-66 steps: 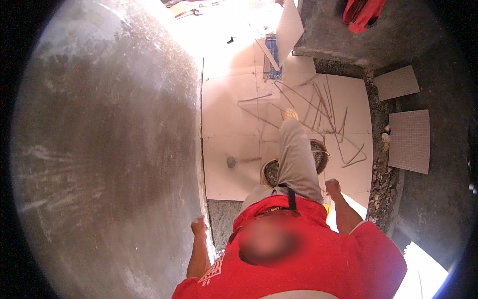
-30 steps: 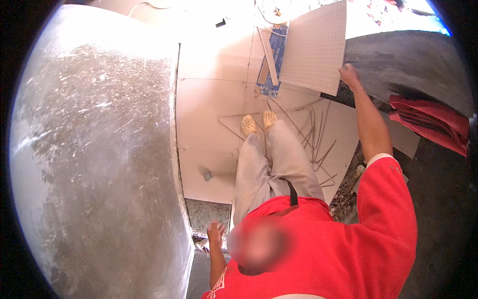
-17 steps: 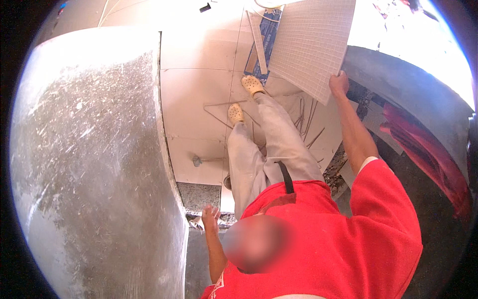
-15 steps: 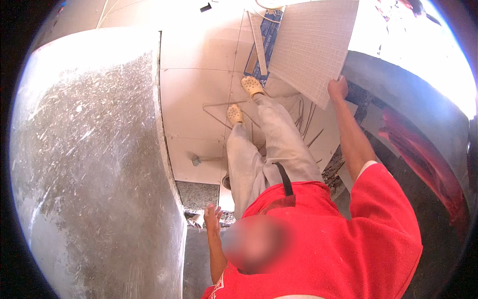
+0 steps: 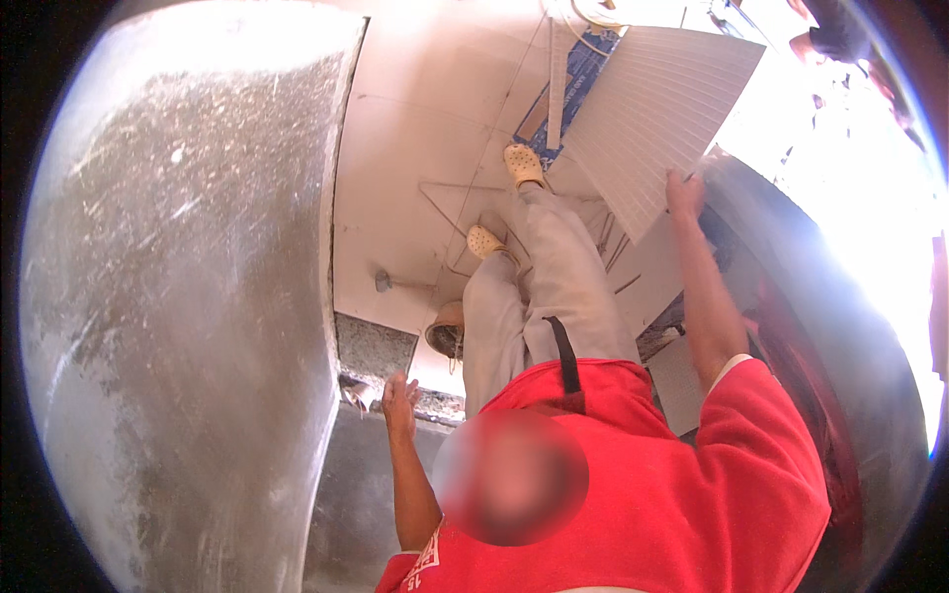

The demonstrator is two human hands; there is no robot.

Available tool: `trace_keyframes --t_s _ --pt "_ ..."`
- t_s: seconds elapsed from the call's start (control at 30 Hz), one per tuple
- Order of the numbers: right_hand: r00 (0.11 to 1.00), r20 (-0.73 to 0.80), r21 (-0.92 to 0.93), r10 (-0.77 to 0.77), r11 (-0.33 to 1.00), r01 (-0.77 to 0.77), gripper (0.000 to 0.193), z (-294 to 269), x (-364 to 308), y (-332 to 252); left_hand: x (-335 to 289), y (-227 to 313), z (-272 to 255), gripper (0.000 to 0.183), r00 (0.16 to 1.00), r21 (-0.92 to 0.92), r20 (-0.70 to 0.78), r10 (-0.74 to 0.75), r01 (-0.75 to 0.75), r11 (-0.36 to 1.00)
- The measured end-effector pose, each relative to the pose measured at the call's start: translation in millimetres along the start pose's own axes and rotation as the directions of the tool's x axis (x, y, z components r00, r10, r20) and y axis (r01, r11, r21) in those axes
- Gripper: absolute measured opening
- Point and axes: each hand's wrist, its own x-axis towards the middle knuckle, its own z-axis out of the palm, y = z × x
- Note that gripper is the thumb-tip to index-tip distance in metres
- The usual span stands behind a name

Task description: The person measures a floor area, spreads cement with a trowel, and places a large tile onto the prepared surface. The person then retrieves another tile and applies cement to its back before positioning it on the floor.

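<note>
My right hand is closed on the near corner of a large pale tile with a fine ribbed surface. The tile stands tilted beside my right leg, its far end reaching towards the blue box. My left hand is held low on the left with its fingers apart and nothing in it. A rough grey block and a strip of broken rubble lie just beyond that hand.
A grey plastered wall rises on the left. On the pale tiled floor are a bucket, bent metal rods and a blue box with a narrow tile strip on it. Red cloth or plastic hangs at the right.
The view has swung, bringing the bucket by my left leg into fuller sight. My right hand still holds the tile, which is now at a slightly different angle. My left hand stays empty.
</note>
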Motion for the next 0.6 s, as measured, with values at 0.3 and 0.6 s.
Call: trace_keyframes --t_s 0.3,0.6 --pt "0.880 0.472 0.312 -0.052 0.944 -0.111 0.056 -36 56 -65 -29 -37 24 0.047 0.996 -0.036 0.022 -0.091 0.092 0.995" --pt "0.832 0.555 0.175 0.000 0.978 -0.117 0.054 -50 39 -122 -29 -45 24 0.046 0.998 -0.102 0.028 -0.064 0.067 0.993"
